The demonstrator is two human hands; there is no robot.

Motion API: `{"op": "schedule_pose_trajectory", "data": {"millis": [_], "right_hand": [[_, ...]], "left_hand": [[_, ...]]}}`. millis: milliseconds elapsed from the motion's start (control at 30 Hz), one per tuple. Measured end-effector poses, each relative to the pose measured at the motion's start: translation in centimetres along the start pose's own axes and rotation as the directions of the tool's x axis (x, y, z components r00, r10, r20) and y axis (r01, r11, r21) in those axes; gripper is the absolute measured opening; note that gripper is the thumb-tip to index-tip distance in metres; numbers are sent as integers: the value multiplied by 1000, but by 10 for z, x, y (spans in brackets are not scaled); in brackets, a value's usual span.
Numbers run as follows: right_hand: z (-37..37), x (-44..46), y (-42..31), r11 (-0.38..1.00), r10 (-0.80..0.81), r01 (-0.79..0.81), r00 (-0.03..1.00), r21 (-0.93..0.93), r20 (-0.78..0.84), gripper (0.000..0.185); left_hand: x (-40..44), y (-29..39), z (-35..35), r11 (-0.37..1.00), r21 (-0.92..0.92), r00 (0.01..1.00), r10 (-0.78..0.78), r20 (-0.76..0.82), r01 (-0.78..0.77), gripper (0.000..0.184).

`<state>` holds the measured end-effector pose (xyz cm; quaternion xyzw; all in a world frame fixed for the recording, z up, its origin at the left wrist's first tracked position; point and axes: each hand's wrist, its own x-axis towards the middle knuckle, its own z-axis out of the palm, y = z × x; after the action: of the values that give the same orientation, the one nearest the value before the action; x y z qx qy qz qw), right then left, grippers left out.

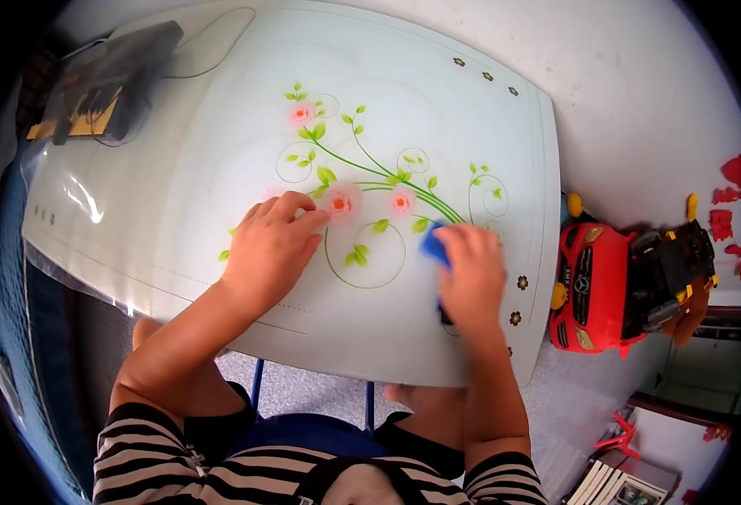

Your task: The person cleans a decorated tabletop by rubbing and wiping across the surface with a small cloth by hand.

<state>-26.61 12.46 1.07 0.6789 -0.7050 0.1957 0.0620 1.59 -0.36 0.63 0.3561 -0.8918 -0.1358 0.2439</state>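
Note:
On the pale table [219, 101], printed with pink flowers and green vines, my left hand [274, 240] rests near the large pink flower [339, 203]. Its fingers are bent and drawn together, and whatever may be between them is too small to make out. My right hand [474, 273] is closed on a blue object [435, 246] at the lower end of the vines. The blue thing sticks out to the left of the fingers. A small dark object [445, 313] shows beside the right palm, partly hidden.
A dark device [122, 80] with a cable lies under clear plastic at the back left. Right of the table are a red toy car [589, 286] and a black and yellow toy [674, 269]. A blue stool [307, 433] is below me; books [610, 486] sit lower right.

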Motion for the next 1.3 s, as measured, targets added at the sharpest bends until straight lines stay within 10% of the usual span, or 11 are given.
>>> {"op": "schedule_pose_trajectory", "data": {"millis": [200, 433, 600, 733, 900, 1000, 1067, 1200, 1300], "right_hand": [[13, 6, -85, 833, -438, 391, 898, 391, 36, 23], [23, 26, 5, 972, 234, -234, 970, 13, -68, 39], [24, 21, 5, 980, 190, -195, 974, -31, -125, 42], [16, 21, -33, 973, -193, 188, 981, 132, 25, 53], [16, 18, -46, 886, -350, 295, 932, 358, 99, 45], [22, 24, -10, 980, -9, 3, 1000, 201, 27, 44], [28, 24, 17, 973, 225, -219, 969, 67, -98, 44], [30, 22, 19, 928, 372, -369, 910, 53, -185, 46], [24, 21, -5, 997, -3, 8, 998, 82, -60, 56]], "left_hand": [[-8, -9, 0, 999, -35, 1000, 5, -3, -5, 35], [-27, 8, 6, 982, 77, 985, 171, 24, -172, 28], [-58, 54, 22, 811, -336, 826, 546, 140, -479, 20], [-56, 58, 20, 730, -441, 788, 611, 80, -521, 14], [-28, 17, 11, 938, -137, 947, 310, -83, -319, 27], [-16, 3, 10, 984, 164, 996, 75, -52, -66, 67], [-23, 4, 23, 990, 141, 1000, 28, 9, -29, 62], [-52, 43, 26, 787, -452, 861, 503, 78, -419, 45], [-64, 56, 25, 522, -642, 646, 761, 54, -562, 30]]}}
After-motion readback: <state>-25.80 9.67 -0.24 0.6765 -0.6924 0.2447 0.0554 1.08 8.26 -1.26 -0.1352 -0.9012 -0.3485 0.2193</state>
